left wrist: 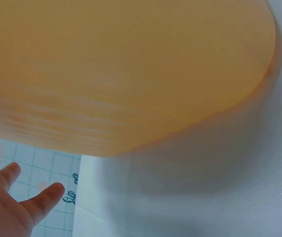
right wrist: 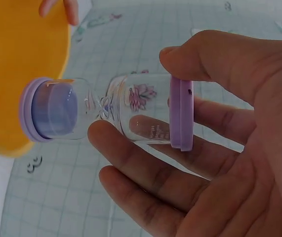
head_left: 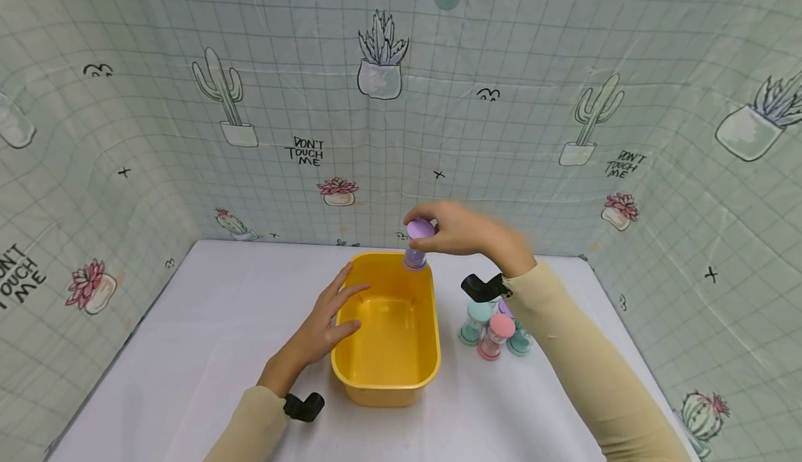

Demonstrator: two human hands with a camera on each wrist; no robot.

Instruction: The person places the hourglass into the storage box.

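Note:
In my right hand I grip a purple-capped hourglass by its top cap, with the thumb on one side and fingers on the other. Purple sand fills its lower bulb. In the head view it hangs upright over the far right rim of a yellow bin. My left hand rests at the bin's left rim, its fingers spread and reaching over the edge. The left wrist view shows the bin's outer wall close up, with two fingertips below it.
Right of the bin several hourglasses stand in a cluster: a mint one, a pink one, and others partly hidden behind them. A white cloth covers the table, and a patterned curtain rises behind and at both sides.

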